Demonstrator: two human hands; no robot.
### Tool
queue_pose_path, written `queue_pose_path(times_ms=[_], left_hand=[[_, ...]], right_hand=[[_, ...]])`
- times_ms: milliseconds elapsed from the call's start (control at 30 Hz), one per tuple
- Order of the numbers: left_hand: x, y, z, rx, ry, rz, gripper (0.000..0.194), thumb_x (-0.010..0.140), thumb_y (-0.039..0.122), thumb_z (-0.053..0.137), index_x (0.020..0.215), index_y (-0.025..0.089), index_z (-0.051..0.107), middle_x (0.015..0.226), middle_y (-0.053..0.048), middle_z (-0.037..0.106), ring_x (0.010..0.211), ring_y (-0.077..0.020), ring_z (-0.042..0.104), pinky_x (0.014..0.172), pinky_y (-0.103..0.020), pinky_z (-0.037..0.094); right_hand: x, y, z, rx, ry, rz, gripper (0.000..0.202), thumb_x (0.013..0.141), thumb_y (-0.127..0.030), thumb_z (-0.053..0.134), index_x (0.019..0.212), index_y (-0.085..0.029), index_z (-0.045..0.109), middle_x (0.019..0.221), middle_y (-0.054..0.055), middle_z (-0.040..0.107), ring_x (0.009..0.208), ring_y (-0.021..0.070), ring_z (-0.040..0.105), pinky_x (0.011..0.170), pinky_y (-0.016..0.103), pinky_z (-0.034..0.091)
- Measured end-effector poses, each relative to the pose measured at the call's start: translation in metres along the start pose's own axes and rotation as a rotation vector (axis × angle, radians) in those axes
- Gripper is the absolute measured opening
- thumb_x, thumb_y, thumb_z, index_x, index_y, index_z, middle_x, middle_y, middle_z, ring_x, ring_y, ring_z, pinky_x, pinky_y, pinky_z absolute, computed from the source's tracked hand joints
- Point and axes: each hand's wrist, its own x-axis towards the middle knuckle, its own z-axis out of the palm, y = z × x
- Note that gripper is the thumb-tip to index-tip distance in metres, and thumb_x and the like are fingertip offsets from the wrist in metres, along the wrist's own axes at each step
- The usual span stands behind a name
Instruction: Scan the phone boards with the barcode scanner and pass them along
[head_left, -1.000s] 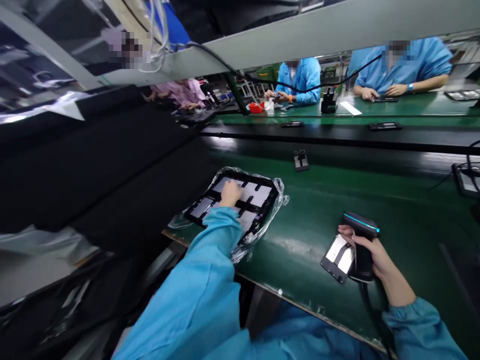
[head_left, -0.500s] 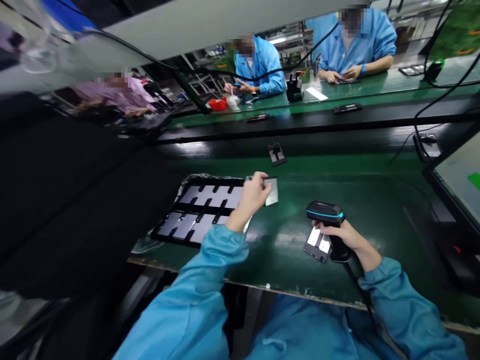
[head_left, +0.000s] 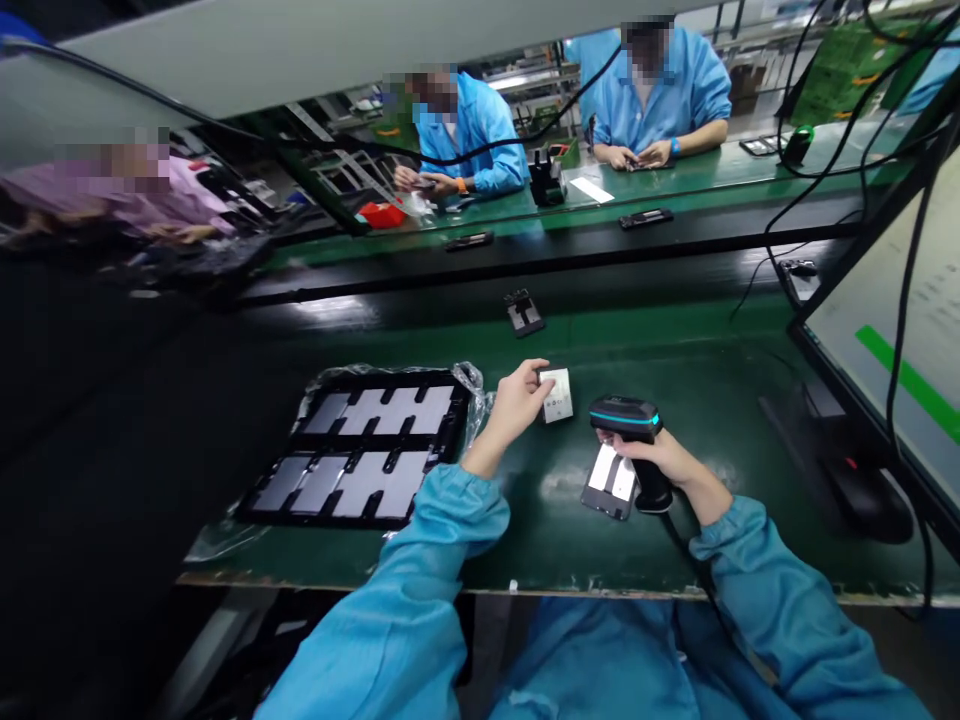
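Observation:
My left hand (head_left: 519, 405) pinches a flat silver phone battery (head_left: 557, 397) by its left edge, its printed face turned up. The battery is above the green table, right of a black tray (head_left: 442, 447) that holds several silver batteries (head_left: 360, 487) in two rows. My right hand (head_left: 671, 460) is wrapped round the handle of a black barcode scanner (head_left: 626, 416) with a lit blue stripe. Its head points left, toward the held battery. Partly behind the scanner, an opened phone body (head_left: 606, 500) lies on the table.
Another opened phone body (head_left: 523, 313) lies farther back. Phone parts (head_left: 646, 218) sit along the dark conveyor (head_left: 360, 288). At right stand a monitor (head_left: 900, 290) and a black mouse (head_left: 866, 497). Clear plastic wrap (head_left: 469, 385) surrounds the tray. Co-workers (head_left: 469, 125) sit across the line.
The view has swung right, so the table things appear farther left. My left hand has carried the battery right, away from the tray and nearer the scanner. My right hand keeps its hold.

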Motion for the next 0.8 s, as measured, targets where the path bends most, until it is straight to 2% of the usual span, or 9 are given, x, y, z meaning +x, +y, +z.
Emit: queue_pose_path(times_ms=[133,233,300,400,533,600,667,767,800], left_hand=[[-0.034,0.003,0.041,-0.281,-0.318,-0.072,0.045,0.084,0.035,0.066,0.123,0.014,0.058,0.098,-0.008,0.071,0.078,-0.0185,0.069,0.069,-0.029,0.054],[-0.054,0.009,0.068,-0.291,-0.462,0.012,0.039,0.087,0.036,0.065,0.121,0.016,0.062,0.106,-0.010,0.067,0.087,-0.0204,0.068,0.076,-0.033,0.056],[-0.061,0.011,0.073,-0.202,-0.440,0.149,0.034,0.087,0.035,0.065,0.117,0.019,0.065,0.121,-0.013,0.061,0.110,-0.0249,0.062,0.094,-0.041,0.052],[-0.073,0.008,0.070,0.050,-0.393,0.269,0.037,0.086,0.034,0.067,0.122,0.023,0.065,0.145,-0.014,0.045,0.143,-0.0330,0.034,0.117,-0.052,0.030],[-0.113,0.005,0.081,0.204,-0.331,0.134,0.067,0.091,0.033,0.058,0.152,0.021,0.033,0.162,-0.016,0.022,0.152,-0.0363,0.005,0.120,-0.062,0.014],[-0.137,0.009,0.096,0.137,-0.270,0.033,0.071,0.094,0.035,0.050,0.156,0.018,0.020,0.161,-0.019,0.023,0.152,-0.0353,0.009,0.120,-0.062,0.015],[-0.151,0.014,0.111,0.009,-0.205,-0.054,0.068,0.095,0.040,0.046,0.154,0.017,0.023,0.159,-0.020,0.028,0.150,-0.0344,0.020,0.120,-0.058,0.021],[-0.139,0.014,0.123,-0.177,-0.076,-0.244,0.079,0.084,0.053,0.057,0.149,0.015,0.031,0.147,-0.023,0.045,0.133,-0.0367,0.050,0.109,-0.054,0.041],[-0.128,0.014,0.124,-0.209,-0.060,-0.313,0.087,0.078,0.057,0.063,0.147,0.014,0.033,0.140,-0.023,0.052,0.124,-0.0377,0.057,0.103,-0.054,0.046]], right_hand=[[0.005,-0.006,-0.022,0.164,0.160,0.003,0.029,0.070,-0.035,0.083,0.091,-0.016,0.077,0.117,0.011,0.072,0.116,0.0286,0.063,0.109,0.043,0.040],[0.008,-0.009,-0.029,0.169,0.230,0.030,0.030,0.070,-0.034,0.083,0.093,-0.016,0.078,0.117,0.011,0.073,0.116,0.0282,0.063,0.111,0.043,0.040],[0.011,-0.009,-0.027,0.167,0.253,0.054,0.033,0.069,-0.032,0.084,0.098,-0.016,0.077,0.116,0.011,0.073,0.115,0.0281,0.064,0.111,0.044,0.041],[0.011,-0.008,-0.023,0.163,0.267,0.071,0.036,0.068,-0.030,0.085,0.100,-0.015,0.077,0.114,0.012,0.074,0.114,0.0281,0.065,0.109,0.044,0.042],[-0.018,-0.013,-0.023,0.122,0.374,0.022,0.035,0.068,-0.031,0.084,0.100,-0.019,0.077,0.113,0.008,0.074,0.114,0.0264,0.064,0.109,0.041,0.041],[-0.050,-0.019,-0.018,0.061,0.468,-0.001,0.033,0.069,-0.030,0.084,0.100,-0.020,0.077,0.109,0.006,0.075,0.110,0.0257,0.064,0.109,0.043,0.039],[-0.081,-0.022,-0.004,0.002,0.519,0.023,0.032,0.067,-0.029,0.086,0.096,-0.018,0.077,0.099,0.006,0.076,0.099,0.0272,0.067,0.104,0.047,0.042],[-0.103,-0.013,0.021,0.112,0.480,0.074,0.056,0.059,-0.029,0.092,0.112,-0.024,0.073,0.110,0.003,0.074,0.109,0.0267,0.063,0.107,0.046,0.039],[-0.102,-0.008,0.027,0.138,0.518,0.075,0.052,0.057,-0.031,0.092,0.105,-0.023,0.075,0.107,0.003,0.074,0.108,0.0273,0.063,0.106,0.046,0.040]])
